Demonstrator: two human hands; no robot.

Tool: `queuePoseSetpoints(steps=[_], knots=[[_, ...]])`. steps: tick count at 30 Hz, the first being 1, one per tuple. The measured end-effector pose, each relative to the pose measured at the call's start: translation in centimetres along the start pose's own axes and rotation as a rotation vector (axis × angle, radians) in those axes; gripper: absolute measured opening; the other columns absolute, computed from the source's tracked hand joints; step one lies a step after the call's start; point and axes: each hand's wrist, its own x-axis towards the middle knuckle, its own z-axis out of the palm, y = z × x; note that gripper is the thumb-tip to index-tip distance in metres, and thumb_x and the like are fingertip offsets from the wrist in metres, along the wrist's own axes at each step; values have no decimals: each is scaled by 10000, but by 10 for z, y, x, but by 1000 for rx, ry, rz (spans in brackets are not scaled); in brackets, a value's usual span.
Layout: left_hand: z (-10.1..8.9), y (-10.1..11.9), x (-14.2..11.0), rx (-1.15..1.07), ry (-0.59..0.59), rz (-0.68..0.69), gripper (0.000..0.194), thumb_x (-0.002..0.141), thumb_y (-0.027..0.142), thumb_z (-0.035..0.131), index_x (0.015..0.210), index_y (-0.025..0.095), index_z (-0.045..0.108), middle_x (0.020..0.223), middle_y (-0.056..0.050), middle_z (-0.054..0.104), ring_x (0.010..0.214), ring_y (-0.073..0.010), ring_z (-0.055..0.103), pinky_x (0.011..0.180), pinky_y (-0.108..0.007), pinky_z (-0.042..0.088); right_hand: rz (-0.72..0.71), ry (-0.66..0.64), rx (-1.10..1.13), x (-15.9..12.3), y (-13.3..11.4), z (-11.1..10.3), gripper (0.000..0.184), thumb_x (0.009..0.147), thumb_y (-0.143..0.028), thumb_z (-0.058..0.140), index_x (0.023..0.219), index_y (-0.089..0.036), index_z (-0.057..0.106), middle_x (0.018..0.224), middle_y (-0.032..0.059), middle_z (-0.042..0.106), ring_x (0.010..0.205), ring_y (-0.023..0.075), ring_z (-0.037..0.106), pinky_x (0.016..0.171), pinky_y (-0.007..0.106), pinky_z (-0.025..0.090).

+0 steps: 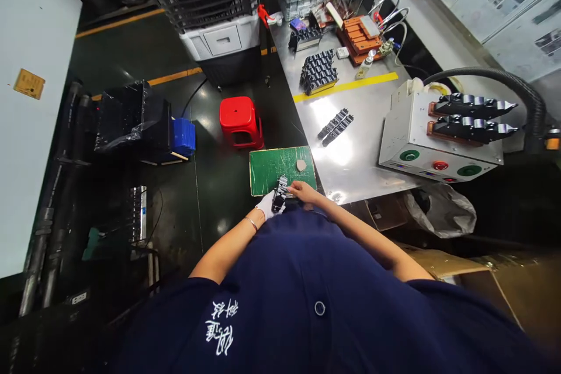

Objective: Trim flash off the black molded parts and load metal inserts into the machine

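My left hand [265,207], in a white glove, is closed around a black moulded part [280,193] with a row of lobes, held tilted in front of my body. My bare right hand [303,191] is beside the part's right edge, thumb and fingers pinched together. Whatever is between those fingertips is too small to make out. Below and beyond both hands lies a green board [266,165] with worn edges. On it sits a small greyish round piece [300,165].
On the metal table [355,155] lie two similar black strips [335,127], with a stacked block of them [319,72] beyond. A white machine [405,128] with buttons holds two black parts on top. An orange fixture [360,38] stands farther back. A red stool [238,120] is on the floor.
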Motion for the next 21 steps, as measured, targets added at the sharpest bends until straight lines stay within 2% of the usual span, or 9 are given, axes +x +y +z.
queuePoseSetpoints(steps=[2,5,7,8,11,13,16,18,21], knots=[[3,11,-19,88,-40,-61,439,998,409,340,898,97,632,540,3,540,393,-109,493,373,-211,379,-48,72,56,-1,-5,-19,355,825,-528,561,738,-185,587,702,10,609,673,142,524,621,261,425],[9,27,-51,186,-116,-144,415,975,322,327,967,70,657,499,-24,542,334,-135,474,311,-211,307,-94,176,136,-7,-15,-53,528,725,-590,659,1068,-190,630,1096,83,656,895,190,582,740,309,477],[16,35,-75,281,-230,-178,382,949,301,379,1054,66,661,513,-26,564,324,-130,472,301,-206,301,-131,137,212,-16,-26,-73,691,620,-551,772,1205,-220,611,1270,100,607,1017,226,583,802,334,485],[20,38,-86,331,-297,-187,379,937,311,413,1079,64,663,522,-25,575,323,-124,474,301,-201,306,-149,75,249,-22,-32,-81,719,590,-522,806,1220,-231,620,1284,96,607,1052,239,581,823,342,485],[31,46,-114,497,-473,-158,373,866,323,568,1116,69,675,596,-43,644,338,-101,498,309,-184,332,-172,-112,302,-44,-52,-97,607,584,-472,833,1118,-218,693,1092,66,683,990,239,605,808,346,487],[36,53,-126,575,-522,-88,384,787,312,683,1078,61,697,650,-83,690,345,-109,521,308,-191,346,-155,-100,322,-59,-63,-99,533,573,-463,845,1015,-192,718,897,31,683,834,202,606,726,325,479],[46,67,-131,473,-509,122,467,773,499,689,961,73,725,672,-134,706,432,-186,609,367,-265,458,-93,114,446,-77,-73,-88,530,525,-483,863,929,-179,705,665,-33,587,622,136,524,591,284,422],[57,72,-129,330,-465,273,554,819,651,559,1012,157,719,841,-126,744,692,-234,711,579,-335,581,-53,288,564,-83,-81,-74,549,519,-514,854,922,-183,684,615,-52,547,571,119,488,557,275,401],[80,66,-126,88,-344,508,513,893,655,446,1142,265,666,1173,-37,709,1118,-214,653,950,-371,536,-62,438,635,-86,-97,-49,528,554,-545,831,906,-190,661,649,-36,575,595,128,511,581,285,424]])
